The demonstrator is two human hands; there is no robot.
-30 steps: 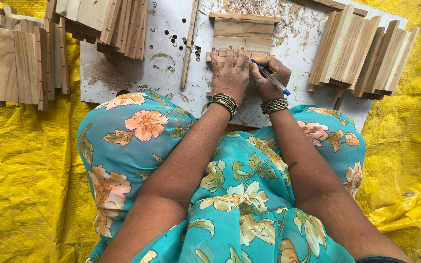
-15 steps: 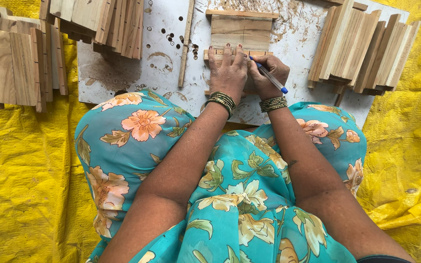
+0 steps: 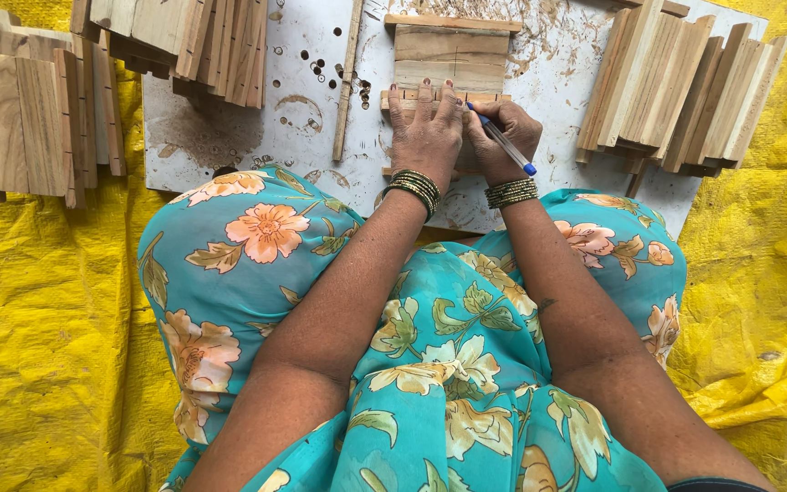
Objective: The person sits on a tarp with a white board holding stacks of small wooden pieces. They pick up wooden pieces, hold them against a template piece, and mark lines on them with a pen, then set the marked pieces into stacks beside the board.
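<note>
My left hand (image 3: pixel 425 132) lies flat, fingers together, pressing on a small wooden piece (image 3: pixel 404 97) on the white board (image 3: pixel 257 137). My right hand (image 3: pixel 503 137) is closed around a blue pen (image 3: pixel 503 141), whose tip rests against the wood beside my left fingers. Just beyond my hands sits a wooden frame of flat slats (image 3: pixel 450 50). Bangles circle both wrists. Most of the pressed piece is hidden under my palms.
Stacks of wooden slats stand at the right (image 3: pixel 680 91), at the top left (image 3: pixel 184 41) and on the far left (image 3: pixel 34 109). A thin wooden stick (image 3: pixel 348 82) lies on the board. Sawdust covers its far edge. Yellow tarp (image 3: pixel 38 319) surrounds everything.
Both hands stay on the wooden piece; the pen has shifted only slightly. The view has moved a little.
</note>
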